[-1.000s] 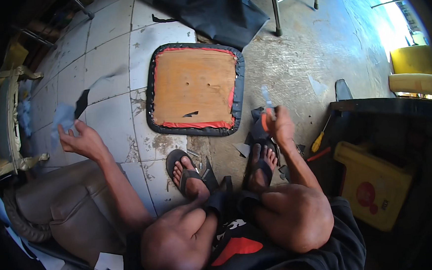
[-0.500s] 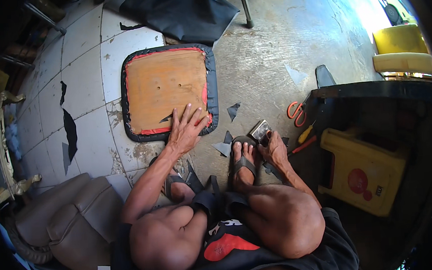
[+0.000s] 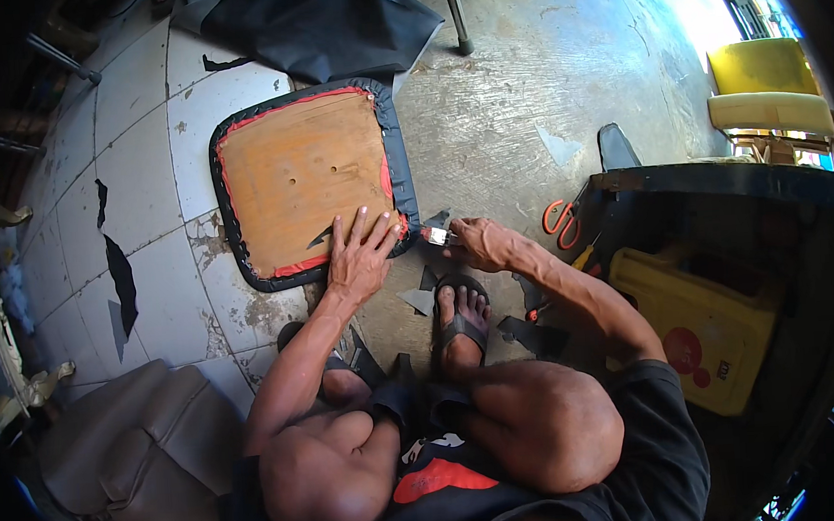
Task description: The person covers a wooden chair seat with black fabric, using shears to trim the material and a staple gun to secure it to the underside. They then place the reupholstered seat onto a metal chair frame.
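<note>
A square chair seat (image 3: pixel 303 191) lies face down, its bare wooden board edged with red fabric and a black cover folded over the rim. My left hand (image 3: pixel 358 264) rests flat on the board's near right corner, fingers spread. Just right of that corner, my right hand (image 3: pixel 483 244) is closed around a silver metal tool that looks like a staple gun (image 3: pixel 437 236). Its front end points at the seat's edge; my fingers cover the rest. A dark pointed scrap (image 3: pixel 319 238) sits on the board beside my left fingers.
A black sheet (image 3: pixel 326 27) lies beyond the seat. Orange-handled scissors (image 3: pixel 562 221) and a yellow-handled screwdriver (image 3: pixel 584 256) lie right, near a yellow plastic crate (image 3: pixel 689 330). Brown cushions (image 3: pixel 141 440) stand at left. Cut scraps (image 3: pixel 120 283) litter the floor. A metal chair leg (image 3: pixel 456 14) stands at the back.
My right hand has lifted the tool from beside my right foot and brought it up and left to the seat's corner. My left hand stays on the board; the view has shifted slightly.
</note>
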Demonstrator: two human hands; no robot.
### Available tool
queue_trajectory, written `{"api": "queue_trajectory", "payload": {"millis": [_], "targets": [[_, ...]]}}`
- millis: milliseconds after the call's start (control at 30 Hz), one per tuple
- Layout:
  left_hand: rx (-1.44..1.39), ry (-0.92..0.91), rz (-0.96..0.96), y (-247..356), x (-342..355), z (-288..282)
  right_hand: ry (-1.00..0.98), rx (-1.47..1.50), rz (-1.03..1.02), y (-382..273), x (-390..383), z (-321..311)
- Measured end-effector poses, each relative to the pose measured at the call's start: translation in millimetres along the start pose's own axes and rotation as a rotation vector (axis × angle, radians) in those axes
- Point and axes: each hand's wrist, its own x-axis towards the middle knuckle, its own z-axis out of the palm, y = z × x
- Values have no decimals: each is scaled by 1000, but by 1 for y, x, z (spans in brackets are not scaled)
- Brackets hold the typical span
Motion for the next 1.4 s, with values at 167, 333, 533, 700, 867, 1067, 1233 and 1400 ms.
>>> {"api": "queue_trajectory", "payload": {"millis": [167,333,533,700,867,1067,1233,1400], "targets": [[-24,-35,-20,2,2,1,-47,-78,-53,-6,19,-8],[-46,-13,-15,0,0,8,-40,-134,-48,-2,19,-4],[-76,-15,-29,3,-2,5,9,-212,7,-12,21,1],[-78,2,-12,-1,-6,9,-41,-228,-40,-14,30,-14],[-82,16,-12,-2,1,4,-90,-189,-81,0,20,-41],[-74,-2,-16,3,-1,5,-81,-337,-33,-14,51,-45],[-80,-20,-22,0,3,-1,-80,-325,-48,-12,61,-51],[-100,-7,-23,1,1,0,-118,-224,-75,-8,59,-76]]}}
